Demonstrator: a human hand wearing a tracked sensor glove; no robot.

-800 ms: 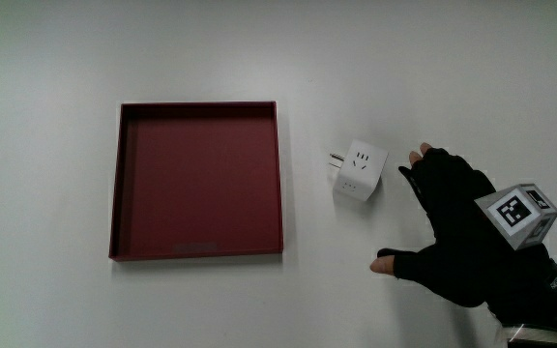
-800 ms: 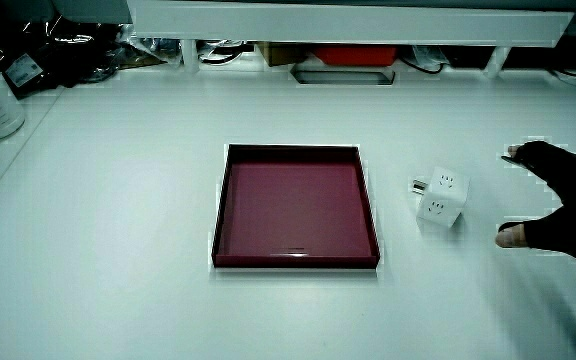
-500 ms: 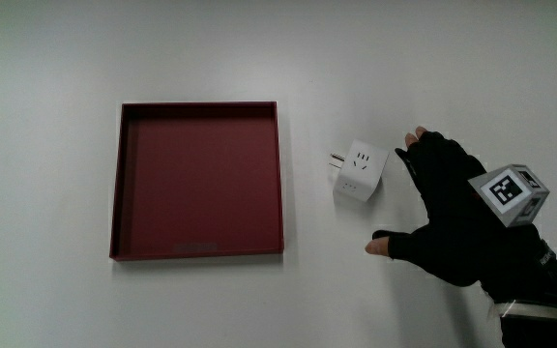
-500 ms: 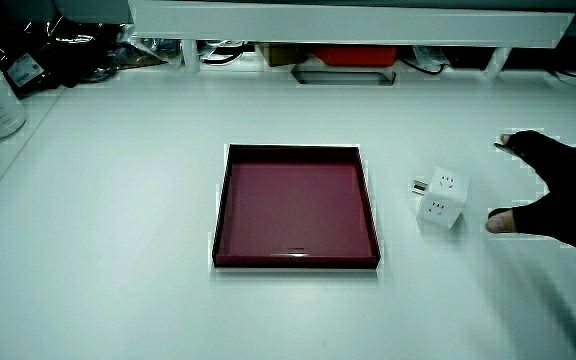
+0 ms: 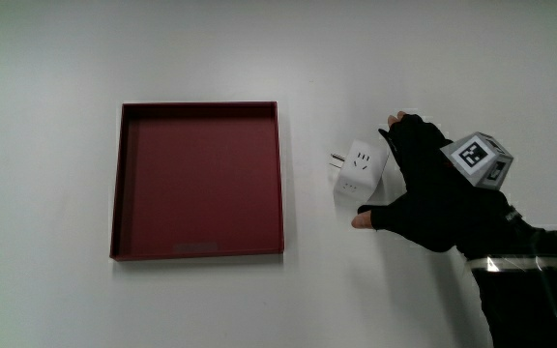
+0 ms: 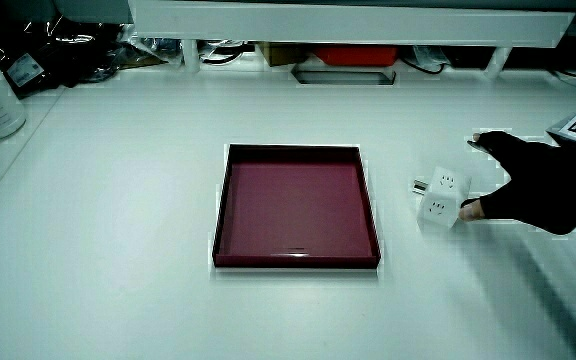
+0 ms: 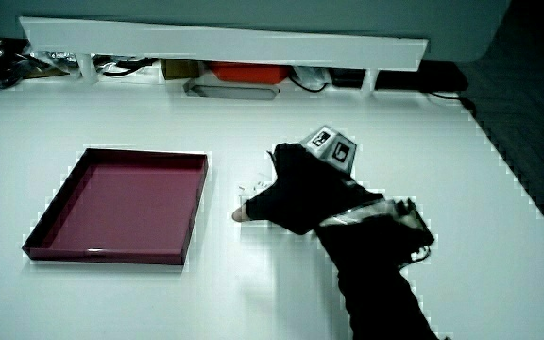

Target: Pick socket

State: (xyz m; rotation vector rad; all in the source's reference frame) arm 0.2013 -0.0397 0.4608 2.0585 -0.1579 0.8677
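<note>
While the white socket (image 5: pixel 360 171) rests on the white table (image 5: pixel 46 290), the gloved hand (image 5: pixel 431 190) lies just beside it, reaching in from about the socket's four o'clock as seen in the main view. Its fingers (image 5: pixel 401 132) are spread wide apart from the thumb (image 5: pixel 366 219), so the hand forms an open span around the cube-shaped socket: the fingers lie along the socket's side away from the tray, and the thumb tip sits at the socket's corner nearer to the person. Whether the glove actually touches the socket cannot be told; nothing is clamped. The patterned cube (image 5: pixel 481 159) stands on the back of the hand, and the forearm (image 5: pixel 525 280) runs off toward five o'clock. Metal plug prongs (image 5: pixel 337 159) project from the socket toward the tray, at about nine o'clock. The shallow red tray (image 5: pixel 124 184) lies flat at the socket's nine o'clock, near it but apart. Both side views show the same layout, with socket (image 6: pixel 440 197) and hand (image 6: pixel 540 186) adjacent; in a side view the hand (image 7: pixel 300 193) hides most of the socket. A low partition (image 6: pixel 348 20) closes the table's edge farthest from the person.
</note>
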